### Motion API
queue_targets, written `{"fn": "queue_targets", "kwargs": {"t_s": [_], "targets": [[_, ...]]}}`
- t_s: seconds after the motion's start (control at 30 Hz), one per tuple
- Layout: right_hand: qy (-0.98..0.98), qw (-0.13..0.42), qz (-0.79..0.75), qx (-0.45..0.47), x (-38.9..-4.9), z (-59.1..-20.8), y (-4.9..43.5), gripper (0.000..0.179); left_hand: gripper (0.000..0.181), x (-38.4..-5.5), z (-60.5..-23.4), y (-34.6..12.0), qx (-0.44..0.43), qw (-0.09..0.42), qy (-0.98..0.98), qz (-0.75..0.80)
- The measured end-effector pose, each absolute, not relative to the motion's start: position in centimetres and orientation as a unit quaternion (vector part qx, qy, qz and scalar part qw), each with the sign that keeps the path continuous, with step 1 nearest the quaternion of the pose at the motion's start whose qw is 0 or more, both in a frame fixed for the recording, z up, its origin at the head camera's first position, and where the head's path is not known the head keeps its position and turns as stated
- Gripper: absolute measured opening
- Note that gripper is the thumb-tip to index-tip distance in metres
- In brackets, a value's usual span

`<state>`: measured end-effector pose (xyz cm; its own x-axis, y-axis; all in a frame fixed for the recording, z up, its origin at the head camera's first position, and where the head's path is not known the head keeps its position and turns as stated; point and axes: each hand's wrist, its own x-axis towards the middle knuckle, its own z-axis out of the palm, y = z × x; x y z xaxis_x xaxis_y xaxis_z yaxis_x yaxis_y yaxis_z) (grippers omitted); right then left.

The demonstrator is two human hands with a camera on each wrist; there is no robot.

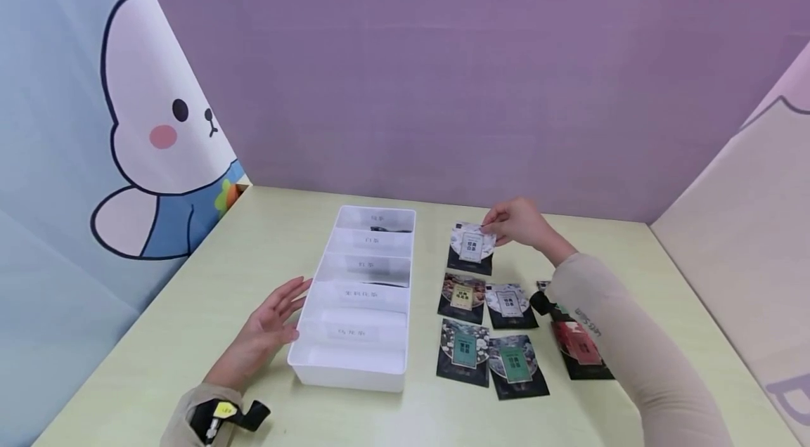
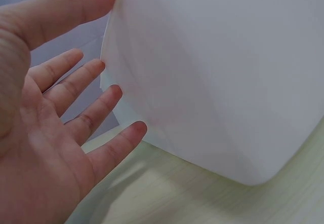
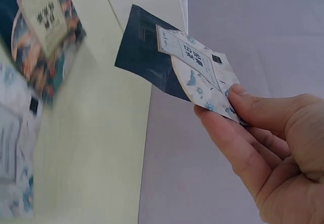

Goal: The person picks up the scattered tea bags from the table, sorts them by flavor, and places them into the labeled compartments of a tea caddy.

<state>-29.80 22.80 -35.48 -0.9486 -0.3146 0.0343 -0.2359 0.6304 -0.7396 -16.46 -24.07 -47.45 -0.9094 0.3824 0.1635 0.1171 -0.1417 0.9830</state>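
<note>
Between thumb and fingers, my right hand (image 1: 515,221) pinches a white and dark tea sachet (image 3: 174,62) by its upper corner. In the right wrist view the sachet is tilted above the table, its pale label showing. My left hand (image 1: 268,324) is at the left side of a long white divided box (image 1: 405,334), its fingers spread and fairly straight in the left wrist view. The thumb meets the rim and the fingertips lie along the outer wall. Labels mark the box's compartments, and dark sachet edges (image 1: 387,284) show in two of them.
Right of the box lie several more sachets: a yellow-labelled one (image 1: 462,297), a white one (image 1: 509,305), two green-labelled ones (image 1: 464,350) and a red one (image 1: 582,348). The right sleeve hides part of another. A purple backdrop (image 1: 443,81) stands behind the table.
</note>
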Motion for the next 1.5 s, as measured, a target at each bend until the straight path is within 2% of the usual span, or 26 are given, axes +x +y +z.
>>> {"fn": "queue_targets", "kwargs": {"t_s": [0.23, 0.57, 1.07, 1.5], "targets": [[0.891, 0.072, -0.411, -0.178, -28.8, -34.5, 20.6, 0.010, 0.081, -16.5, -47.5, -24.2, 0.197, 0.096, 0.643, 0.734], [0.882, 0.070, -0.421, -0.203, -27.5, -32.9, 18.5, 0.006, 0.079, -16.5, -47.3, -24.2, 0.193, 0.092, 0.645, 0.734], [0.853, 0.070, -0.446, -0.262, -24.8, -33.6, 15.6, 0.005, 0.073, -16.2, -47.9, -24.2, 0.231, 0.096, 0.604, 0.757], [0.820, 0.071, -0.478, -0.306, -22.8, -34.4, 13.4, 0.004, 0.078, -16.3, -47.6, -24.0, 0.201, 0.098, 0.629, 0.745]]}}
